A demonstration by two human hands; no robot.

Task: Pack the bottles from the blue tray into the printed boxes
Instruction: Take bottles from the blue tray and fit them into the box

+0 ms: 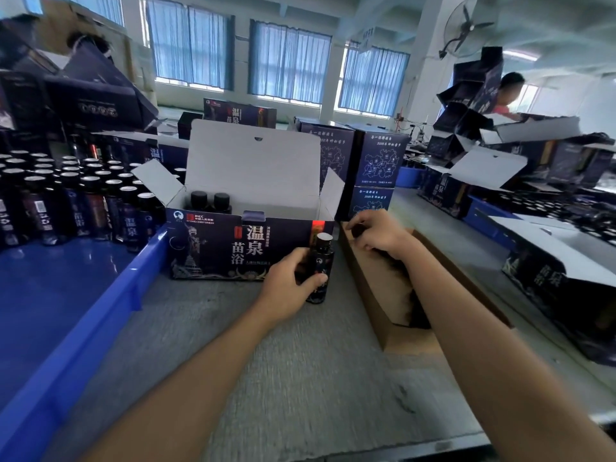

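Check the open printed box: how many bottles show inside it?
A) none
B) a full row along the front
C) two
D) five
C: two black-capped bottles stand at the left end inside the open printed box. The left hand holds a third bottle outside, in front of it.

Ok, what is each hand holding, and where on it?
Left hand grips a bottle round its body; right hand grips what looks like another bottle, below its cap.

Bottle [358, 230] mostly behind right fingers [373, 225]
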